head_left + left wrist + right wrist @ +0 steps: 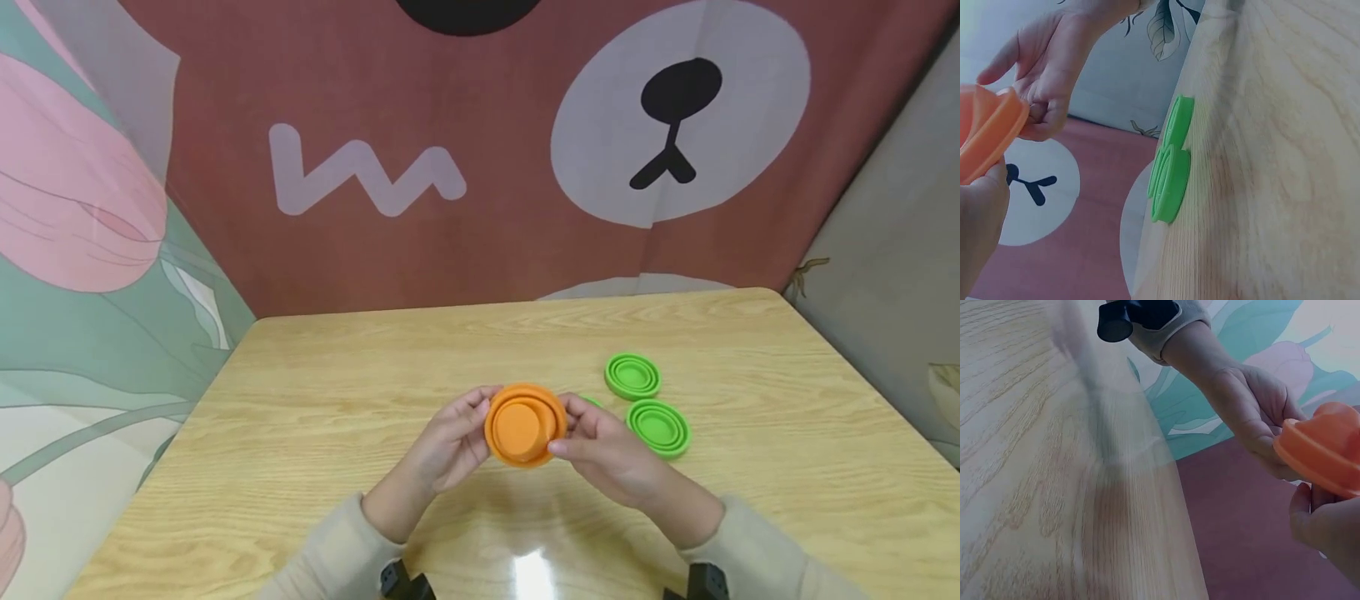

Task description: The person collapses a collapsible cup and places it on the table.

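Above the table, an orange collapsible silicone cup [517, 431] is held between both hands, with its round side facing the head camera and its middle partly pushed out unevenly. My left hand [452, 440] pinches its left rim between thumb and fingers. On the opposite rim, my right hand [611, 454] grips with the thumb in front and the fingers behind. Both wrist views show the orange cup [988, 134] from the side, cut off by the frame edge. Two flattened green collapsible cups [632, 376] lie beyond my right hand, and a third green piece [591, 401] is mostly hidden behind it.
The wood-grain table [315, 400] spans the lower view, its far edge against a reddish-brown curtain [495, 242] with a bear print. Floral fabric [82, 250] hangs at the left, and grey fabric [900, 217] at the right.
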A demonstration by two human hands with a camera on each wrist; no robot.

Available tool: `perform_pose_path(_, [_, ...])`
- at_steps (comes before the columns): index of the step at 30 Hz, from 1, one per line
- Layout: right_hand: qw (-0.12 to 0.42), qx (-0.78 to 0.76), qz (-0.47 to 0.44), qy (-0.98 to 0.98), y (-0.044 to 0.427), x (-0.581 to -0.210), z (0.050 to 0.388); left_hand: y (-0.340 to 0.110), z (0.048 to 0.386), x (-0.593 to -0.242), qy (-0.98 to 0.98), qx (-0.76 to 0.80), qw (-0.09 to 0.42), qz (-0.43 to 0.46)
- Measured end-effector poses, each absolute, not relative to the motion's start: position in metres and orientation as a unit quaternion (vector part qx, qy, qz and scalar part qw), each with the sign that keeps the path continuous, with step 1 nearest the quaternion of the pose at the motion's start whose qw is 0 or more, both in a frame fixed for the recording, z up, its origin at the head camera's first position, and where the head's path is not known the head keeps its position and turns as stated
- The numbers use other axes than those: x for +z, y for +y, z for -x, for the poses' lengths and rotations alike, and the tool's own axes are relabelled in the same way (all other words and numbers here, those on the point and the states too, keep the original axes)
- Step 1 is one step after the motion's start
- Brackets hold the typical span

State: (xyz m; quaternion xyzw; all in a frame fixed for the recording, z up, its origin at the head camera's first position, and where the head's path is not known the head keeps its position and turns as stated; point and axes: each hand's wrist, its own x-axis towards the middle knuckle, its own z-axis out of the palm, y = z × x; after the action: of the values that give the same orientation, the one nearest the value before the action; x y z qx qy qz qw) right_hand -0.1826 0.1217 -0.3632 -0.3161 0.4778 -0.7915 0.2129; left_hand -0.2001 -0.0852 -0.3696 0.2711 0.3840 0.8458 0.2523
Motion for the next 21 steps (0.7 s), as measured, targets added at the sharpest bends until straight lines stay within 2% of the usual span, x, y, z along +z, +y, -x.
perform_pose_path(8, [0.164,-0.782,0.275,0.535,0.116,-0.359,0.18,-0.085,0.198,-0.371,0.381,0.837,0.256,-0.299])
perform_pose_path(13, [0.132,-0.758,0.263,0.582,0.113,-0.355,0.18,-0.084,0.196,-0.37,0.386,0.84,0.238,-0.299])
perform_pose_path(21, [0.087,-0.699,0.183,0.686,0.109,-0.35,0.18,-0.084,0.197,-0.373,0.372,0.839,0.234,-0.32])
